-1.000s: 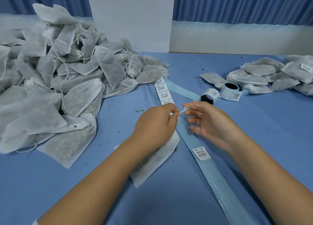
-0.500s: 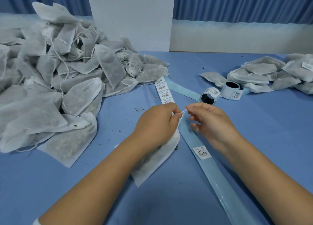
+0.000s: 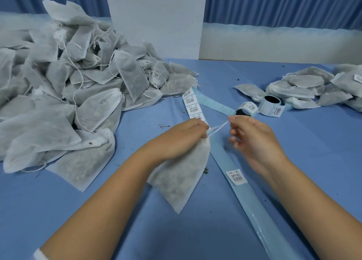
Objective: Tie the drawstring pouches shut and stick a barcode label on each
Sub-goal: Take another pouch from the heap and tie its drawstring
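Hands a little apart, with the drawstring (image 3: 217, 127) stretched taut between them. The left hand (image 3: 182, 138) grips the pouch (image 3: 180, 177) at its gathered neck, and the right hand (image 3: 254, 140) pinches the string between thumb and forefinger. The pouch hangs slantwise below the left hand, over the blue table (image 3: 195, 234); whether its lower corner touches the table cannot be told.

Handling, by judgement: the fabric looks thin, non-woven, soft and light, with loose dried filling that sags toward the lower corner. The body offers no firm purchase, so the bunched neck is the place to hold. The thin string is best taken near its end with the fingertips. The barcode label (image 3: 236, 177) lies on the pale backing strip (image 3: 254, 210) just beside the pouch, and will want a flat stretch of the pouch's side.

Hard to make out: the left hand's fingers cover the neck and any knot. Whether one strand or two reaches the right hand is unclear, and the label print is too small to read. The left heap (image 3: 58, 83) and right heap (image 3: 305, 89) of pouches are cut off by the frame.
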Motion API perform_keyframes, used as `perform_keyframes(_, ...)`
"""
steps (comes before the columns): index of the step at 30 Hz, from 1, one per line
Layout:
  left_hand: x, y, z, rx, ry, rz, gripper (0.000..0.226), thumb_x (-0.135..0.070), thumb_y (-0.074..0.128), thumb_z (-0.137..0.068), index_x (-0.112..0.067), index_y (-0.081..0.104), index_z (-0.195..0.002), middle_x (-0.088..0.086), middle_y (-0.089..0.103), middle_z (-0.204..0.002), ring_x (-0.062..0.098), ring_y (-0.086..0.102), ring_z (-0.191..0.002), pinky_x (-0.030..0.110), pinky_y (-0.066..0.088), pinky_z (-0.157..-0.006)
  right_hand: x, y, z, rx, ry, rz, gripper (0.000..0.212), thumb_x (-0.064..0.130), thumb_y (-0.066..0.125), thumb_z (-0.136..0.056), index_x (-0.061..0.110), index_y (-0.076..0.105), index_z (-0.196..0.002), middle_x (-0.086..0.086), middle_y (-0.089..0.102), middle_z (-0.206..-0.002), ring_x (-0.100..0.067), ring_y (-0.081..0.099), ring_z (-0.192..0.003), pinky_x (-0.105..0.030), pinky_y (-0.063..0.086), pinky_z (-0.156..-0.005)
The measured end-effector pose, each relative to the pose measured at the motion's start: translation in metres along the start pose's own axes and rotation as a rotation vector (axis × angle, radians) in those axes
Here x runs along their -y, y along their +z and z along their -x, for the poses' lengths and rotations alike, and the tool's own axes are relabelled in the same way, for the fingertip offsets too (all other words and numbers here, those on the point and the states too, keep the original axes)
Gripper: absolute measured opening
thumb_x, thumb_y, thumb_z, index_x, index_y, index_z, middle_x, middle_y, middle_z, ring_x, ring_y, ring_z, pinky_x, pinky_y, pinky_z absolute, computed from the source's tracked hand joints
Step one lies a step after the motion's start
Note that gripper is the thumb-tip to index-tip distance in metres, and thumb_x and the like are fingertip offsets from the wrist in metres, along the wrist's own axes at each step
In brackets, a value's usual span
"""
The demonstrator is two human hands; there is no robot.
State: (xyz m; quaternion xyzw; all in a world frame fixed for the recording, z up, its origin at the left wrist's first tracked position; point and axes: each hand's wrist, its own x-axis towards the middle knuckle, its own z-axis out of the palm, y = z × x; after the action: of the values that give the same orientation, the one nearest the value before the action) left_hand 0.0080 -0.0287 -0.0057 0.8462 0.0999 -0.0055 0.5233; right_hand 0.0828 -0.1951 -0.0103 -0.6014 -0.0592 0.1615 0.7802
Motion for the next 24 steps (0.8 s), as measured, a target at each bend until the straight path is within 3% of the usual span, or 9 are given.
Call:
perform_keyframes(2,0.002,-0.006,-0.001,0.045,-0.051,0.088,0.029,-0.027,0.057,-0.08,-0.039,0.065,-0.106,-0.018,0.062,-0.078,0.002,0.057,-0.069,0.019,0.042,-0.063,0.0,0.0,0.001,-0.003,-0.072,0.024,0.02,0.012,0.069,-0.087,0.019,0.071,-0.068,0.005,0.057,-0.063,-0.007,0.053,-0.06,-0.019,0.047,-0.053)
perform_keyframes(5,0.005,-0.006,-0.006,-0.112,-0.039,0.192,0.022,-0.013,0.061,-0.091,-0.024,0.067,-0.11,-0.004,0.069,-0.096,0.007,0.061,-0.075,0.019,0.046,-0.068,-0.002,0.003,0.007,0.018,-0.242,0.13,0.017,0.01,0.069,-0.087,0.018,0.069,-0.072,0.008,0.063,-0.067,-0.006,0.057,-0.062,-0.019,0.049,-0.056)
perform_keyframes(8,0.006,-0.005,-0.008,-0.316,-0.043,0.255,0.006,-0.024,0.071,-0.088,-0.018,0.071,-0.088,-0.007,0.07,-0.082,0.001,0.06,-0.064,0.01,0.043,-0.054,-0.006,0.006,0.014,0.116,-0.464,0.299,0.016,0.006,0.071,-0.085,0.018,0.067,-0.075,0.011,0.066,-0.072,-0.004,0.059,-0.066,-0.019,0.051,-0.06)
perform_keyframes(12,0.007,-0.002,-0.008,-0.391,-0.037,0.251,0.03,-0.037,0.072,-0.087,-0.015,0.061,-0.069,-0.003,0.053,-0.063,0.006,0.044,-0.05,0.012,0.032,-0.043,-0.016,0.01,0.017,0.245,-0.666,0.528,0.015,0.002,0.074,-0.082,0.016,0.07,-0.081,0.005,0.065,-0.084,-0.012,0.062,-0.079,-0.023,0.051,-0.067)
perform_keyframes(14,0.004,0.001,-0.008,-0.401,-0.038,0.258,0.031,-0.041,0.07,-0.087,-0.018,0.058,-0.069,-0.008,0.051,-0.061,0.004,0.043,-0.048,0.014,0.033,-0.045,-0.02,0.011,0.016,0.271,-0.739,0.627,0.013,0.002,0.075,-0.081,0.015,0.073,-0.084,0.002,0.063,-0.088,-0.014,0.061,-0.085,-0.023,0.051,-0.07)
perform_keyframes(20,0.001,0.006,-0.009,-0.333,-0.085,0.467,0.029,-0.045,0.067,-0.09,-0.018,0.06,-0.081,0.0,0.061,-0.076,0.02,0.055,-0.073,0.041,0.052,-0.081,-0.026,0.01,0.013,0.228,-0.815,0.753,0.013,0.005,0.078,-0.079,0.016,0.076,-0.087,0.0,0.06,-0.093,-0.008,0.058,-0.093,-0.018,0.046,-0.08)
perform_keyframes(24,0.002,0.0,-0.008,-0.137,-0.059,0.591,0.024,-0.023,0.081,-0.079,-0.008,0.068,-0.094,0.004,0.074,-0.083,0.016,0.07,-0.075,0.028,0.057,-0.073,-0.021,0.007,0.012,0.254,-0.796,0.767,0.013,0.003,0.076,-0.081,0.013,0.077,-0.089,-0.003,0.059,-0.098,-0.009,0.058,-0.097,-0.022,0.046,-0.088)
